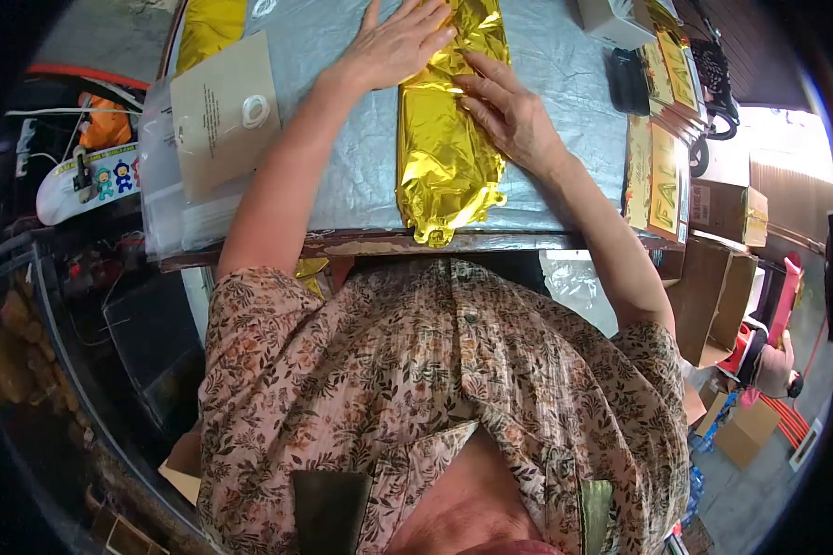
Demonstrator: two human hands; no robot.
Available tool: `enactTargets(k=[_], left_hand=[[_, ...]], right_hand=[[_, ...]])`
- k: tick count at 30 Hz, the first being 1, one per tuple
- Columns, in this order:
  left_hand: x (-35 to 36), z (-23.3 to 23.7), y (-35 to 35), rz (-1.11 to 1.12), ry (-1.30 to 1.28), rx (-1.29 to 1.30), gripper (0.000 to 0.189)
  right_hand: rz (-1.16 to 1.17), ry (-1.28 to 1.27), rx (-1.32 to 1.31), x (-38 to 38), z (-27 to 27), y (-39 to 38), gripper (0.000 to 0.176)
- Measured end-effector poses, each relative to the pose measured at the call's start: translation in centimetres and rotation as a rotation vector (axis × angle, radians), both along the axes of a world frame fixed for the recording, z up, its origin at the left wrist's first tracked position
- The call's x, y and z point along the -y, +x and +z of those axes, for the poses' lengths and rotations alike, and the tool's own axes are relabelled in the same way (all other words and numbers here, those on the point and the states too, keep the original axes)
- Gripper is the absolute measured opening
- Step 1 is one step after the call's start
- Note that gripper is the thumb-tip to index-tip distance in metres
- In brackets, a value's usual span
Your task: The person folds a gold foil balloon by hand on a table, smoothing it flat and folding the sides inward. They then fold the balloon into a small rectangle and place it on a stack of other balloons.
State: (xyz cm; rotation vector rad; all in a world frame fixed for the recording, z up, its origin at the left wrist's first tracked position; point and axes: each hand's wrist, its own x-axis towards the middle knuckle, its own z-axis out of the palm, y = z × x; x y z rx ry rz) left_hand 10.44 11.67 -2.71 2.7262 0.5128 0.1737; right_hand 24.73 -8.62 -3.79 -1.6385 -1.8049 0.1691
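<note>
A deflated gold foil balloon [440,139] lies flat and lengthwise on the silvery table cover [352,185], its crinkled near end with small tabs reaching the table's front edge. My left hand [393,44] rests flat on the cover and the balloon's left edge near the top of the view, fingers stretched out. My right hand [514,111] touches the balloon from the right, fingers apart and slightly bent on its surface. Neither hand grips the foil. The balloon's far end runs out of view.
On the left lie a printed card [222,120], a white ribbon coil [255,111] and clear plastic bags [162,194]. Along the right edge stand packs marked FALL [665,176], a black object [627,81] and a white box [617,23]. Cardboard boxes [708,296] sit beyond.
</note>
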Motion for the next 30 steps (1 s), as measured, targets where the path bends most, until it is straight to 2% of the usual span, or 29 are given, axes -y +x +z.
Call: enactTargets(k=[2,3,5,6,8,9,12,13,16,18,19,21,22,24,28,30], left_hand=[[-0.7,-0.4,-0.3,-0.023,-0.270,0.393,0.059],[-1.6,-1.2,-0.2,-0.021,-0.265,0.393,0.059],[-3.5,-2.7,-0.2,-0.259,-0.301,0.995,0.045],[-3.6,-2.5,-1.1,-0.265,-0.292,0.996,0.045],[-1.7,-2.1,-4.1,0.034,0.000,0.095,0.073],[-0.5,-2.1,-4.5,0.038,0.003,0.093,0.073],[2.2,-3.2,-4.6,0.032,0.323,0.117,0.074],[2.1,-3.4,-4.5,0.032,0.326,0.119,0.074],[2.4,-2.5,-4.4,0.012,0.302,0.118,0.079],[2.9,-1.6,-4.5,0.096,0.278,0.293,0.073],[2.4,-1.7,-4.5,0.092,0.283,0.293,0.073],[1.4,-1.8,-5.0,0.203,-0.082,0.553,0.054],[1.1,-1.8,-5.0,0.203,-0.080,0.550,0.054],[0.5,-1.9,-5.3,0.293,0.000,0.448,0.036],[0.3,-1.8,-3.0,0.346,0.022,0.377,0.034],[0.5,-1.5,-1.9,0.397,-0.155,0.315,0.034]], right_hand=[[0.005,0.004,-0.006,-0.1,-0.2,0.2,0.031],[0.005,0.004,-0.015,-0.1,-0.3,0.3,0.030],[0.007,0.000,-0.027,0.0,-0.2,0.0,0.030],[0.005,-0.005,-0.034,-0.1,0.0,0.2,0.029],[0.010,0.000,-0.031,0.1,0.1,0.2,0.029],[0.021,0.005,-0.026,-0.1,0.2,0.2,0.029],[0.032,0.015,-0.030,-0.1,-0.1,0.3,0.030],[0.031,0.018,-0.028,-0.2,-0.1,0.4,0.030],[0.027,0.035,-0.025,-0.1,-0.2,0.3,0.031],[0.023,0.028,-0.049,-0.1,-0.2,0.2,0.033],[0.020,0.033,-0.050,-0.2,0.0,0.2,0.033],[0.079,0.059,-0.019,-0.2,0.2,0.1,0.036],[0.079,0.061,-0.022,-0.1,0.2,0.1,0.036],[0.088,-0.009,0.154,-0.2,0.0,0.1,0.038],[0.090,0.011,0.088,-0.3,-0.4,0.3,0.038],[0.090,0.013,0.084,-0.2,-0.4,0.3,0.038]])
